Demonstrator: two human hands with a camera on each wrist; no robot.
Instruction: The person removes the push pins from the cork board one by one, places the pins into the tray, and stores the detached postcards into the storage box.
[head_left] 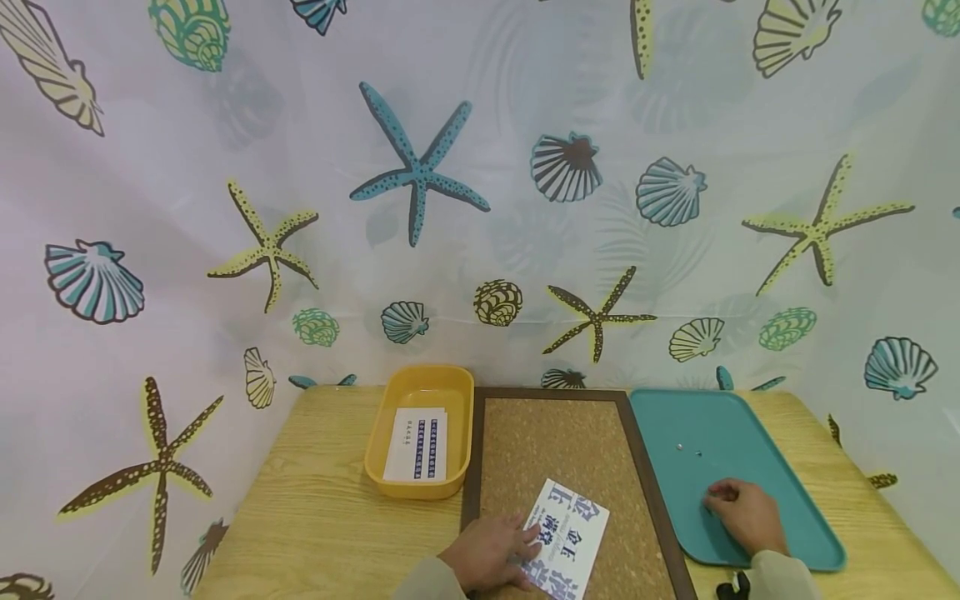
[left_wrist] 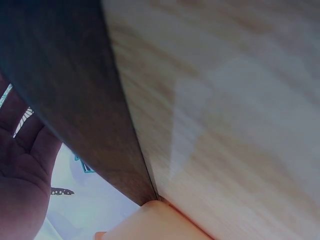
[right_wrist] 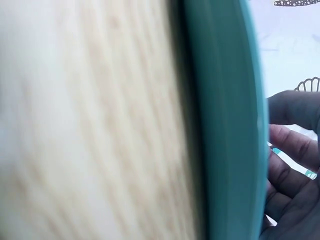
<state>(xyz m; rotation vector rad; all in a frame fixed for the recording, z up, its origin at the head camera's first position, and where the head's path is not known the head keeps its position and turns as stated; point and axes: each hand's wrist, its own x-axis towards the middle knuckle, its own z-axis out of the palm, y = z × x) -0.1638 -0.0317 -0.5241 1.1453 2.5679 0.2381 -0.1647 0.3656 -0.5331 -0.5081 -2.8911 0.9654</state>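
My left hand [head_left: 491,550] rests on a white card [head_left: 570,533] with blue Chinese characters, its fingers spread over the card's left side. The card lies tilted on a cork board [head_left: 558,442] with a dark brown frame. In the left wrist view the left hand [left_wrist: 22,170] shows partly behind the frame edge. Over the teal tray [head_left: 697,417], my right hand [head_left: 750,512] reaches down with bent fingers, fingertips close to the tray surface. I cannot tell if they pinch anything. Two tiny shiny pieces, one [head_left: 679,447] and another [head_left: 699,453], lie on the tray beyond the fingertips.
A yellow bin [head_left: 377,450] left of the board holds white printed cards [head_left: 416,446]. A small black object [head_left: 733,586] is at the front, by the right sleeve. Behind the wooden table [head_left: 300,500] hangs a curtain [head_left: 510,250] with shells and starfish.
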